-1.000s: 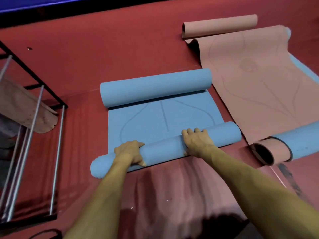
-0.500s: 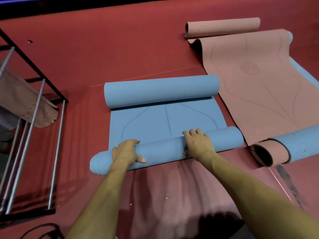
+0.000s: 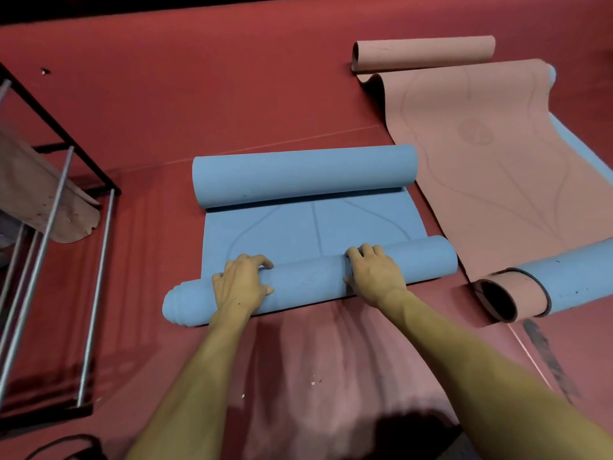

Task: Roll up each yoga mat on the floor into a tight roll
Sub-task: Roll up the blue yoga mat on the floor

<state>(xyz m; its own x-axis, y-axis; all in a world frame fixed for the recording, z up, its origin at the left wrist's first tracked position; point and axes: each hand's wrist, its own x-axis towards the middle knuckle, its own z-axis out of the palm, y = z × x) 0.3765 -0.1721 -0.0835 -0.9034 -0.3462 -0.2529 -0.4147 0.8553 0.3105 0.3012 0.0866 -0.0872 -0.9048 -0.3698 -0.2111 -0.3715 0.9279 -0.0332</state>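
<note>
Kneeling-level over a red carpeted floor, I press both hands onto the near roll of a pale blue foam yoga mat. My left hand sits left of the middle of the near roll, fingers curled over its top, with the thumb pointing right along its near side. My right hand grips the same roll further right, fingers hooked over the far edge where roll meets the flat stretch of mat. Both hands are clasped on the mat.

At the mat's far end a second, thicker roll lies across the floor, parallel to the near one; a short flat stretch, marked with faint curved lines, lies open between the two. The near roll's left end is uneven, its layers stepping outward, and sticks out past the flat part's edge.

To the right, a dusty pink yoga mat lies spread over another blue mat, whose edge shows along its right side. Its far end curls into a pink roll, and its near end forms a wide, loose roll with a pink open mouth and blue outer surface.

At left stands a black-framed rack with silver metal rods, a brownish sheet draped on it.
</note>
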